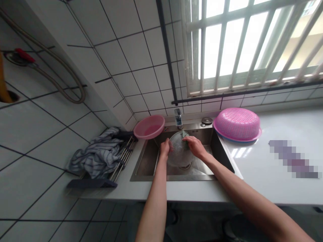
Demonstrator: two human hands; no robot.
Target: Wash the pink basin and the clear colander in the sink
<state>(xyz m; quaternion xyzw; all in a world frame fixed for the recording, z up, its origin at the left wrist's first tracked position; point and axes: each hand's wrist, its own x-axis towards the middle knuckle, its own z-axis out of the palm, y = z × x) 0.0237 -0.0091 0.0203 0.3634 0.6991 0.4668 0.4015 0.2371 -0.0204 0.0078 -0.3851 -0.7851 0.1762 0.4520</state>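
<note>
Both hands are over the steel sink (146,168). My left hand (165,148) grips the left rim of a clear ribbed glass dish (178,153), held tilted on edge above the drain. My right hand (195,147) is closed on a green cloth (185,138) and presses it against the dish's right side. The faucet (178,117) stands just behind the dish.
A pink basin (149,126) sits at the sink's back left corner. A pink perforated basket (237,123) lies upside down on the white counter (277,188) at right. A striped towel (101,153) lies on a drying rack (121,159) at left. Tiled wall is close on the left.
</note>
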